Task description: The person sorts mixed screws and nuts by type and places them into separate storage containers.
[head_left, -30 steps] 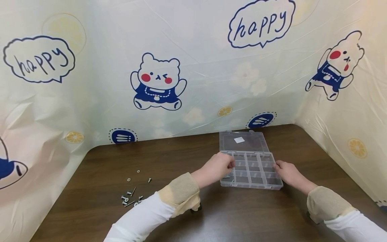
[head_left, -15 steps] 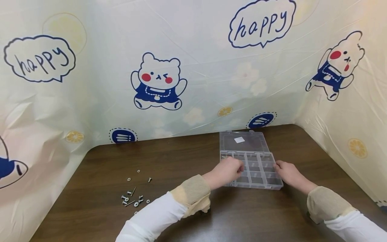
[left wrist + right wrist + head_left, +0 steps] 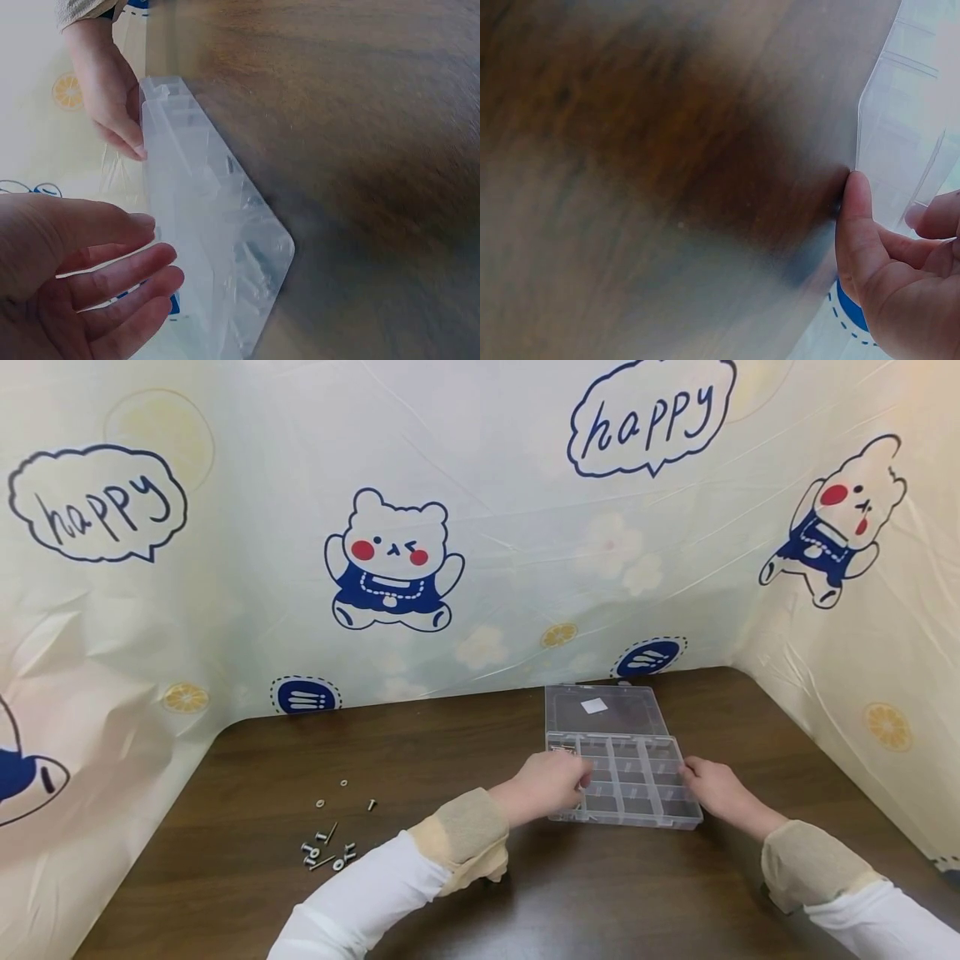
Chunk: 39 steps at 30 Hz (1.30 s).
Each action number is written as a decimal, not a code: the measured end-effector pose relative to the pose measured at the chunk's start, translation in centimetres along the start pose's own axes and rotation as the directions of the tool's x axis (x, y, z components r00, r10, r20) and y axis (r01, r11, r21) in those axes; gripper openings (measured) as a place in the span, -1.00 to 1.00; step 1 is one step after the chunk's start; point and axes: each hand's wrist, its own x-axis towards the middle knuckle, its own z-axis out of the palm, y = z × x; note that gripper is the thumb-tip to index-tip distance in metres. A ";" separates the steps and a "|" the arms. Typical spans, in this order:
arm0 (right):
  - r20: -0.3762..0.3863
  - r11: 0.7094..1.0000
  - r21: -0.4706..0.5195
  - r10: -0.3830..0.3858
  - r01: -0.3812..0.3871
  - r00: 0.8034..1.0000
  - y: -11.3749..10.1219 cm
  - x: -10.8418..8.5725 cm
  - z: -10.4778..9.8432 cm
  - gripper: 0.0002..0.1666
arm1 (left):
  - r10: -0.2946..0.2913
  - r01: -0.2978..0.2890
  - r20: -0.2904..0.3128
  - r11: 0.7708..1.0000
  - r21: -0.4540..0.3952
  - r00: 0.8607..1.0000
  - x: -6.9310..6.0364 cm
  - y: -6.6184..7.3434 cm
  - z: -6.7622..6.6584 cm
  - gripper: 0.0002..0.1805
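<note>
Pinching right edge of clear box (image 3: 630,820) with right hand (image 3: 723,789). Holding left hand (image 3: 547,783) over box's left column, thumb parted from loosely bent fingertips. Noting box flat on table (image 3: 600,902), lid (image 3: 633,714) laid back behind it; small screws (image 3: 562,748) in box's far-left compartment; loose screws (image 3: 372,805) and washers (image 3: 338,864) scattered on table, well to left of box.

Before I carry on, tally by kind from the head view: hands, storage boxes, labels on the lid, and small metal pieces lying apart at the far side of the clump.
Hands: 2 (left hand, right hand)
Clear storage box: 1
White label: 1
Washers: 2
Screw: 1
Total: 7
The clump overlaps, so it is left uncounted.
</note>
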 end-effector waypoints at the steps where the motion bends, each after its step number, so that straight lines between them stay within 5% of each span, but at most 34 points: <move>1: 0.000 1.000 0.000 0.001 -0.001 1.000 0.0 0.0 0.0 -0.61 | -0.002 0.002 0.002 1.000 0.003 1.000 -0.1 -0.1 -0.1 -0.86; 17: -0.006 1.000 -0.007 0.006 -0.006 1.000 0.0 0.1 0.0 -0.62 | 0.027 -0.024 -0.022 0.989 0.146 0.999 -3.3 -3.5 -0.1 -0.85; 25: 0.003 1.000 -0.007 0.012 -0.012 1.000 0.0 0.1 0.0 -0.60 | 0.022 -0.022 0.001 0.990 0.141 1.000 -5.2 -5.2 -1.1 -0.88; 39: -0.003 1.000 -0.005 0.004 -0.004 1.000 -0.2 0.0 0.0 -0.61 | -0.070 0.069 0.028 0.997 0.041 0.997 -9.4 -8.3 -2.9 -0.97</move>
